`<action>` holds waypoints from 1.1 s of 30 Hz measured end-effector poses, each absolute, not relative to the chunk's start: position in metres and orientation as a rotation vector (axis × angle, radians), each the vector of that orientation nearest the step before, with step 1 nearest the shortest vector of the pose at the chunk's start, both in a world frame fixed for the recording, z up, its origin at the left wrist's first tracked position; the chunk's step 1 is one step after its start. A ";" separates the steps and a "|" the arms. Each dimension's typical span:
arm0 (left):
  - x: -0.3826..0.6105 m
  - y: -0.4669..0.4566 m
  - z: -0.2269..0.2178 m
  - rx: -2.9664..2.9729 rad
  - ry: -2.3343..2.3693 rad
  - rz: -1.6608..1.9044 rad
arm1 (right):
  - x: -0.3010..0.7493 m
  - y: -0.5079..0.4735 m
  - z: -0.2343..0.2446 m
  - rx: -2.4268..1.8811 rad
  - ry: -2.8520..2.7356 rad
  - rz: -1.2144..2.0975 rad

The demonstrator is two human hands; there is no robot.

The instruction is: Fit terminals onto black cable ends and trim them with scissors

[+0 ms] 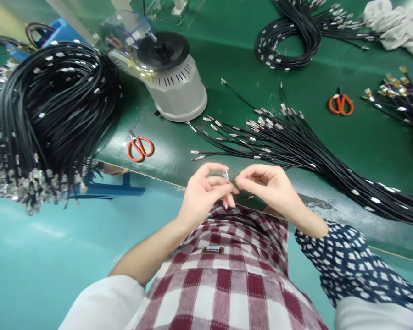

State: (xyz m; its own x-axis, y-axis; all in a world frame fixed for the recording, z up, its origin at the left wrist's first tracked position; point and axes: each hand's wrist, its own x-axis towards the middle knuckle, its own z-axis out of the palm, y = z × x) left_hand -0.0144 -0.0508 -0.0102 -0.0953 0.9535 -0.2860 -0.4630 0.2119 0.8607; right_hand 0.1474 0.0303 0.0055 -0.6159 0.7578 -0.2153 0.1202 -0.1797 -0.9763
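Note:
My left hand (204, 192) and my right hand (270, 185) meet at the near edge of the green table (227, 55), above my checked apron. Between their fingertips sits a small metal connector (226, 175) on the end of a black cable that runs down over my lap. The left hand's fingers curl round it in a pinch. The right hand pinches too, its fingertips pressed together beside the connector. Just beyond my hands a fan of black cables with metal ends (289, 142) lies on the table.
A grey tape dispenser (168, 78) stands at the back left. Orange scissors (140, 147) lie near the front edge, another orange pair (340, 103) at the right. A big cable bundle (51, 110) hangs at the left; a coiled bundle (296, 32) and white cloth (395, 27) lie far back.

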 end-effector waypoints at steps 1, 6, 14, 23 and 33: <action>-0.013 -0.052 -0.010 0.619 1.088 1.299 | 0.148 0.032 0.007 -0.993 -1.670 1.870; -0.010 -0.055 -0.009 0.676 1.107 1.270 | 0.148 0.036 0.011 -0.981 -1.786 1.918; -0.010 -0.054 -0.007 0.692 1.117 1.263 | 0.148 0.039 0.010 -1.000 -1.814 1.842; -0.010 -0.055 -0.007 0.700 1.129 1.269 | 0.146 0.038 0.009 -0.982 -1.844 1.784; -0.009 -0.058 -0.008 0.719 1.134 1.266 | 0.145 0.031 0.006 -1.033 -1.837 1.734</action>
